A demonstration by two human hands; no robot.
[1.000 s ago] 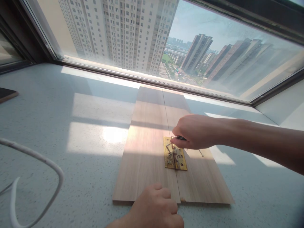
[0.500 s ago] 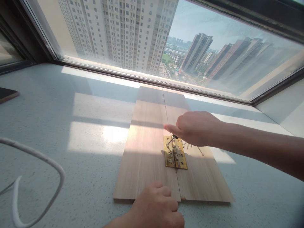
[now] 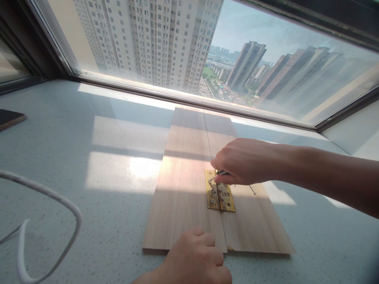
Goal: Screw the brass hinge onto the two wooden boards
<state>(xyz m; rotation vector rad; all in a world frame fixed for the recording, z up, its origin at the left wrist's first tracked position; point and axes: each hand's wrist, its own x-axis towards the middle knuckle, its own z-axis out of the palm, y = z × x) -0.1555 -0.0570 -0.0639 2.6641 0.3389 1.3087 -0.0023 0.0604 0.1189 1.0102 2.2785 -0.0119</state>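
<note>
My right hand (image 3: 242,161) is closed round a screwdriver (image 3: 223,172) with a dark handle, tilted low over the hinge. Its thin shaft points left to a screw (image 3: 211,182) that stands up from the hinge's left leaf. The brass-coloured hinge (image 3: 219,201) lies open across the seam between two pale wooden boards (image 3: 180,189), with several screws about it. At the near edge of the left board rests my left hand (image 3: 195,256), its fingers curled; their undersides are hidden. A loose screw (image 3: 252,190) lies on the right board, and my right hand hides part of the hinge.
The boards lie on a speckled pale windowsill (image 3: 112,221). A white cable (image 3: 74,209) loops at the left, and a dark flat object (image 3: 10,118) lies farther back there. Behind the boards runs the window frame (image 3: 189,100), with tall buildings outside.
My right hand has turned at the wrist, and the screwdriver's handle has tipped lower to the right. My left hand has stayed in place on the board's edge.
</note>
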